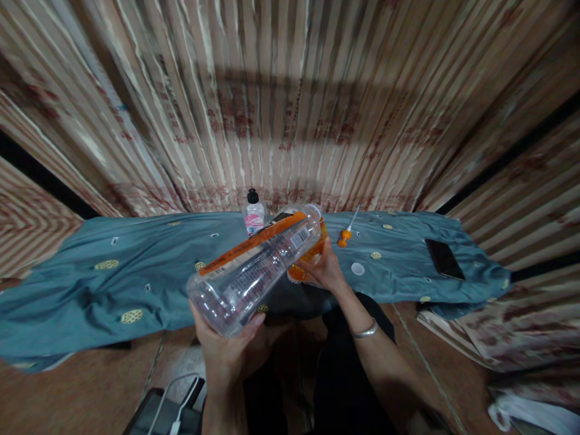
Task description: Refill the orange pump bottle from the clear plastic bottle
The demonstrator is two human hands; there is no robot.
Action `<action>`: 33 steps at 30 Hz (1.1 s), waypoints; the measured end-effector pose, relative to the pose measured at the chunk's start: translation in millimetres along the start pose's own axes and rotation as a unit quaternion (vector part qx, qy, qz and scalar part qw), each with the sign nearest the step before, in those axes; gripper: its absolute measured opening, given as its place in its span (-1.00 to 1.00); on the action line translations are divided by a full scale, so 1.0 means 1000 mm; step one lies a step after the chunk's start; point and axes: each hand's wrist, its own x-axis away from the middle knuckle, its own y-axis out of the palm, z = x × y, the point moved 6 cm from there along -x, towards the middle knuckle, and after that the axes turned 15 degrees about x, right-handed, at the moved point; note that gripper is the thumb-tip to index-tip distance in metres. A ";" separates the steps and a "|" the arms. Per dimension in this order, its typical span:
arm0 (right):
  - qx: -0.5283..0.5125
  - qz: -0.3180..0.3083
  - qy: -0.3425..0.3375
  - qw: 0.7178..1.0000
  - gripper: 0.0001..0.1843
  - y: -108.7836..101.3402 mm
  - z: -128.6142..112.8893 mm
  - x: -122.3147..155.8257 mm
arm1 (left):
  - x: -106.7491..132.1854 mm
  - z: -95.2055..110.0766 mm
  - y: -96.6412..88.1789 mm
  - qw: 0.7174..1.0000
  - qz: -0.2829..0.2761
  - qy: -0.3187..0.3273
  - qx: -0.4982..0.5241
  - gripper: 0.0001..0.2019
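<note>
My left hand point(224, 356) is closed around the base of a large clear plastic bottle point(272, 266) with an orange-edged label. The bottle is tilted, its neck higher and pointing away to the right. My right hand point(327, 269) grips an orange bottle point(299, 275) behind it. Most of that orange bottle is hidden, and I cannot tell whether the two bottles touch. To the right of this hand lies an orange pump top point(345, 235) with a thin pale tube. A round white cap point(357, 268) rests nearer to me.
A small clear bottle point(254, 220) with a black top and pink label stands at the back. At the right lies a black phone point(444, 258) on the teal cloth point(167, 266). Striped curtains point(281, 109) surround the table. A dark device with white cables point(179, 405) sits below.
</note>
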 end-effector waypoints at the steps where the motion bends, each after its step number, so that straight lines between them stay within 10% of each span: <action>1: -0.001 0.000 -0.002 1.000 0.13 0.000 0.000 0.000 | 0.000 0.000 -0.001 1.000 0.004 0.002 -0.003 -0.03; 33: -0.003 0.005 0.004 1.000 0.11 0.000 -0.001 -0.001 | 0.000 -0.008 -0.003 1.000 -0.014 -0.008 0.010 0.03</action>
